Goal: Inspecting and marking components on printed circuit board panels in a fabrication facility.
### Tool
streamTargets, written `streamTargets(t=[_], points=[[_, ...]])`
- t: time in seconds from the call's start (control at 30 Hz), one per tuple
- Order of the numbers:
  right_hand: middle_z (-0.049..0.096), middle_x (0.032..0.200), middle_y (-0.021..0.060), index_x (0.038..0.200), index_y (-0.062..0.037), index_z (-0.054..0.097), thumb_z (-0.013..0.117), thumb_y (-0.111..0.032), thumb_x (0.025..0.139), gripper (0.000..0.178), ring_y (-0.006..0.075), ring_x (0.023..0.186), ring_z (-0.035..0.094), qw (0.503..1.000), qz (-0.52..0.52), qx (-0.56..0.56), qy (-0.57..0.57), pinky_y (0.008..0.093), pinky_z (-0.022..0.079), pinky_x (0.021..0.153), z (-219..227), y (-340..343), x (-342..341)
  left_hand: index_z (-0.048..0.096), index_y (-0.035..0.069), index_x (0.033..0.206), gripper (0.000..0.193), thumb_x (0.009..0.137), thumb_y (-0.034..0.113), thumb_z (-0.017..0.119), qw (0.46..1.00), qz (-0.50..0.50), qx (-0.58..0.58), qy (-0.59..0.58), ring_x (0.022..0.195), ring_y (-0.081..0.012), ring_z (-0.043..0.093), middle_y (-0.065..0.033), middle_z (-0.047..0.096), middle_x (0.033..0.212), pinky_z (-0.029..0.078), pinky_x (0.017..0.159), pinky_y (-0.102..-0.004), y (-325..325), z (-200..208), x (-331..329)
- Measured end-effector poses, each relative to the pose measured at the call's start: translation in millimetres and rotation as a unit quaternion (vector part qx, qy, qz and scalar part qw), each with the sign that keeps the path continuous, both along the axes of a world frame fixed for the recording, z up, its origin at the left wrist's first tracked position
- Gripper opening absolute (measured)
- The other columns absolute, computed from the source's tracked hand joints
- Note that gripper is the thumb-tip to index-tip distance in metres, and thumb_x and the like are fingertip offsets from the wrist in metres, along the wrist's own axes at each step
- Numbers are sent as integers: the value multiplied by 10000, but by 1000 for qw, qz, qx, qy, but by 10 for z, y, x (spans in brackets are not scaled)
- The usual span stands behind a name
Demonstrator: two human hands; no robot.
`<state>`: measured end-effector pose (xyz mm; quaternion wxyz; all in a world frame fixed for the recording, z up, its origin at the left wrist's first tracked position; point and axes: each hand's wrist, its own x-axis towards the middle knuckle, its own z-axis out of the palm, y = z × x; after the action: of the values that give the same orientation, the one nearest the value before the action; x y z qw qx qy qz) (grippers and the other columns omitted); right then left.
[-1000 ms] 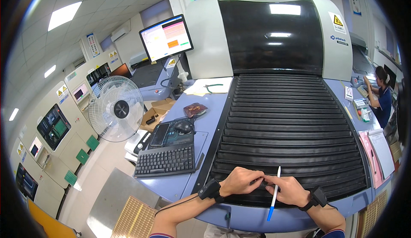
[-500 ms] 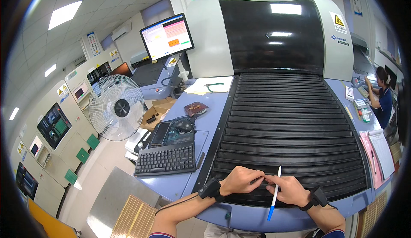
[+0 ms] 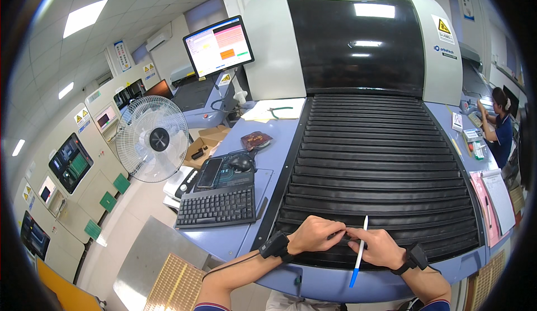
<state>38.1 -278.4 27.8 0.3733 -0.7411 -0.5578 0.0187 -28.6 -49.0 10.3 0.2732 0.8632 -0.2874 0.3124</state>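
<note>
While the hands (image 3: 314, 235) sit close, a pen (image 3: 358, 259) slants in the right (image 3: 382, 247).

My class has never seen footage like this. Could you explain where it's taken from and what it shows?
It comes from a fisheye camera worn on a person's head, so straight edges bend. The bare left hand and right hand are the wearer's own; they come together above the near end of a black ribbed bed leading to a machine. The right hand holds a pen; whether the left holds anything is unclear. Left of the bed lie a keyboard, phone and mouse.
</note>
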Motion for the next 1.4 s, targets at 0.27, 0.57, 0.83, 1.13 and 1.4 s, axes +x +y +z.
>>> streamTargets(t=[0.27,0.57,0.83,1.13,1.4], points=[[730,879,174,1242,-53,631,723,-154,878,388,360,782,717,1000,-4,-11,7,411,575,678,28,7,-8,676,48,877,81,816,69,724,1000,-4,-16,-15,547,-236,644,-71,664,668,506,492,-325,-14,-11,11],[729,874,178,1233,-46,636,726,-147,875,382,359,776,718,1000,-5,-8,6,413,575,682,18,8,0,699,32,890,105,799,45,748,1000,2,5,5,590,-239,680,-93,708,737,532,517,-316,3,9,0],[740,976,195,1145,8,686,722,-60,852,303,321,889,744,997,-47,-17,54,363,599,795,106,-22,133,676,47,857,95,801,47,753,999,25,-22,9,585,-238,679,-87,681,695,527,513,-332,20,52,-12],[746,978,205,1137,37,667,662,-83,925,243,292,940,743,951,-254,175,37,341,562,807,75,-262,846,634,51,879,106,839,70,730,967,233,-106,-13,598,-233,699,-98,676,684,540,553,-309,542,103,119],[743,1016,206,1161,35,667,666,-107,950,255,210,977,707,940,-297,160,46,312,526,861,15,-299,1015,574,-2,1136,346,862,187,672,922,383,-39,32,926,-347,683,-191,676,1115,526,803,-449,690,28,133]])
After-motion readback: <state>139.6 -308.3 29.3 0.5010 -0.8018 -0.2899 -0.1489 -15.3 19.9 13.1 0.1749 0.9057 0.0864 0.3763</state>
